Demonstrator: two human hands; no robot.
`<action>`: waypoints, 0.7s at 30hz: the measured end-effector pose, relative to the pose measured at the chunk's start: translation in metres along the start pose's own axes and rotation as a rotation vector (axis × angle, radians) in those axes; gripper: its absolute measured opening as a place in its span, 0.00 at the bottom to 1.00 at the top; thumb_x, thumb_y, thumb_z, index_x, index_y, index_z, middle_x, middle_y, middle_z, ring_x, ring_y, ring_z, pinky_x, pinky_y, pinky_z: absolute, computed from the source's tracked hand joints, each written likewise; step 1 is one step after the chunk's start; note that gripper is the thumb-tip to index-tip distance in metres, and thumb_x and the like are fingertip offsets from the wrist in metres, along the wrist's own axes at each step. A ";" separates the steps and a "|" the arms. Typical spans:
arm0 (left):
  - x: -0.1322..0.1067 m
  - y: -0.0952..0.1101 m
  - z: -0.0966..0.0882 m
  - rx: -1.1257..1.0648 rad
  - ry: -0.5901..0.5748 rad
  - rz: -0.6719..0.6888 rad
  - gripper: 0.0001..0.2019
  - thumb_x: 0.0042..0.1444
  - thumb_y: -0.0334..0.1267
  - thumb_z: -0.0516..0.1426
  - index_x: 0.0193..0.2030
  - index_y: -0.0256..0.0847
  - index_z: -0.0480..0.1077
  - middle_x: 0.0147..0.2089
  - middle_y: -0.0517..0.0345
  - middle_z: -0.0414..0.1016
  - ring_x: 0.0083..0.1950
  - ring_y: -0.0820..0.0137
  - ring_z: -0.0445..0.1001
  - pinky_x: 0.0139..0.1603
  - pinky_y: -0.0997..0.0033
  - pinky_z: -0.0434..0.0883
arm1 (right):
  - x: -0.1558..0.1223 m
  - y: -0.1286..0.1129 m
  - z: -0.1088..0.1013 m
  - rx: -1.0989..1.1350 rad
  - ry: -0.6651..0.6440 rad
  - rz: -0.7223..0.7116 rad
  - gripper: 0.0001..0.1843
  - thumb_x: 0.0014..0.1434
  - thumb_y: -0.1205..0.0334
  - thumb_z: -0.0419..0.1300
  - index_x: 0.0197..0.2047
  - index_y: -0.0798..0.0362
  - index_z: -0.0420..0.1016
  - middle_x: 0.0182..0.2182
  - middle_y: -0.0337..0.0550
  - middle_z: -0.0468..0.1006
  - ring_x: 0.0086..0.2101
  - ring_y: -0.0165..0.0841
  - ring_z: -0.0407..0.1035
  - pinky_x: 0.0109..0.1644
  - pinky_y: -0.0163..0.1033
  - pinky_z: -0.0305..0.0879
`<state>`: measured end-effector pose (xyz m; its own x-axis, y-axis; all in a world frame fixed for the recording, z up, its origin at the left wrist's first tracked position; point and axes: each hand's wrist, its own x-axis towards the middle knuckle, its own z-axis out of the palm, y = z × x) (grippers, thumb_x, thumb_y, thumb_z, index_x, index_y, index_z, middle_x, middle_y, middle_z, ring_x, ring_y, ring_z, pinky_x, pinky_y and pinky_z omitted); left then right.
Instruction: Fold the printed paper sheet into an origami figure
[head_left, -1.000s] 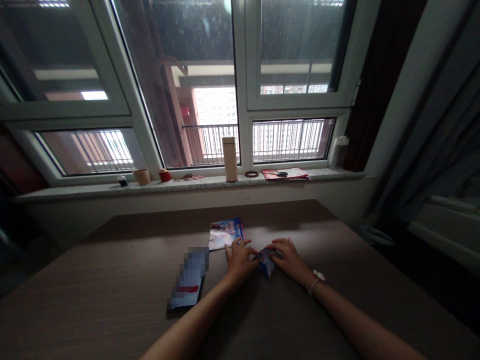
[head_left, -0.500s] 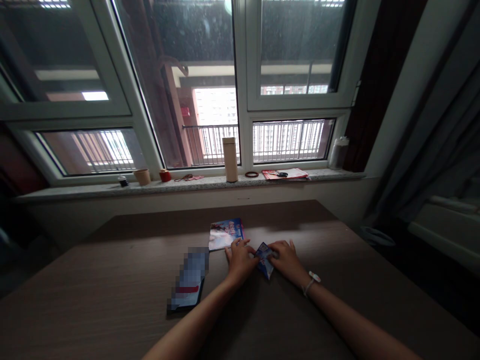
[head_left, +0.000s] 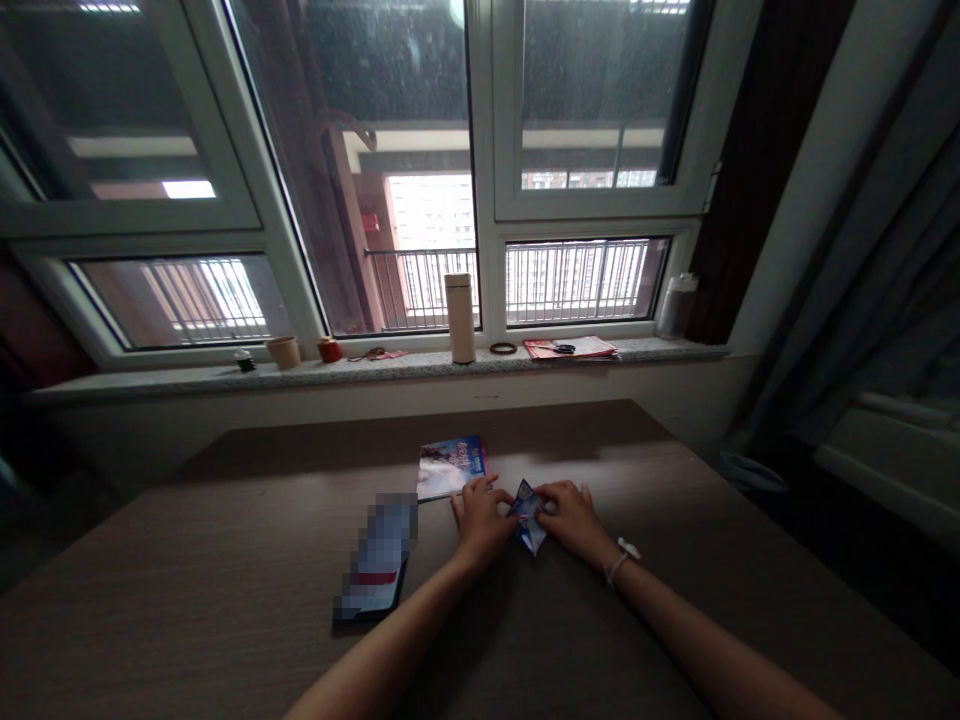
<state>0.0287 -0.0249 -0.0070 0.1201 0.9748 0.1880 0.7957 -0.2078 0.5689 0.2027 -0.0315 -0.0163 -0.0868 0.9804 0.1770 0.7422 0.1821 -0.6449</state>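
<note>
A small piece of folded printed paper (head_left: 529, 522), blue and white and pointed at both ends, is just above the brown table (head_left: 225, 560). My left hand (head_left: 481, 518) pinches its left edge between thumb and fingers. On the opposite edge my right hand (head_left: 571, 515) has a similar pinch, with a bracelet around that wrist. Beyond my left hand lies a printed booklet (head_left: 450, 468) in blue and white, its near right corner partly behind my fingers. A phone (head_left: 379, 560) with a blurred-out screen rests left of my left forearm.
Along the stone windowsill (head_left: 360, 373) stand a beige flask (head_left: 460, 320), a paper cup (head_left: 284, 352), a red spool (head_left: 329, 350) and a clear bottle (head_left: 679, 308). Scissors (head_left: 559, 348) lie there on red-and-white papers (head_left: 600, 347). A dark bracelet (head_left: 503, 349) is beside the flask.
The folded paper has tilted slightly, and its top point now sits a little higher and further left. Both hands keep their hold with barely any shift.
</note>
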 end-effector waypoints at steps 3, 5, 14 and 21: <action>0.000 -0.001 0.000 -0.009 -0.002 0.004 0.09 0.47 0.35 0.62 0.37 0.48 0.78 0.64 0.57 0.64 0.67 0.55 0.53 0.67 0.39 0.38 | 0.001 0.001 0.000 -0.009 -0.025 0.015 0.19 0.50 0.62 0.58 0.47 0.47 0.77 0.46 0.45 0.77 0.53 0.43 0.63 0.65 0.61 0.28; 0.000 -0.002 0.001 -0.007 -0.001 0.021 0.10 0.47 0.35 0.62 0.38 0.48 0.78 0.64 0.58 0.64 0.67 0.54 0.53 0.67 0.38 0.38 | 0.001 0.002 0.000 -0.011 -0.030 0.024 0.20 0.49 0.63 0.58 0.47 0.47 0.77 0.47 0.46 0.77 0.53 0.43 0.63 0.65 0.60 0.28; 0.000 -0.007 0.001 0.019 -0.016 0.065 0.08 0.48 0.37 0.62 0.37 0.49 0.79 0.64 0.60 0.64 0.67 0.52 0.52 0.66 0.36 0.36 | -0.003 0.006 -0.002 -0.081 -0.012 -0.055 0.10 0.51 0.60 0.59 0.37 0.47 0.79 0.43 0.43 0.73 0.51 0.43 0.61 0.64 0.58 0.37; 0.001 -0.010 0.005 0.024 -0.018 0.085 0.06 0.50 0.38 0.62 0.36 0.50 0.78 0.64 0.61 0.64 0.67 0.52 0.52 0.66 0.33 0.35 | -0.002 0.016 0.000 -0.083 0.031 -0.115 0.09 0.55 0.55 0.60 0.37 0.46 0.80 0.45 0.43 0.73 0.52 0.42 0.59 0.65 0.55 0.40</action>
<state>0.0236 -0.0219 -0.0163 0.1984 0.9550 0.2204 0.7961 -0.2882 0.5321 0.2147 -0.0307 -0.0269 -0.1548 0.9503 0.2701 0.7809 0.2851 -0.5558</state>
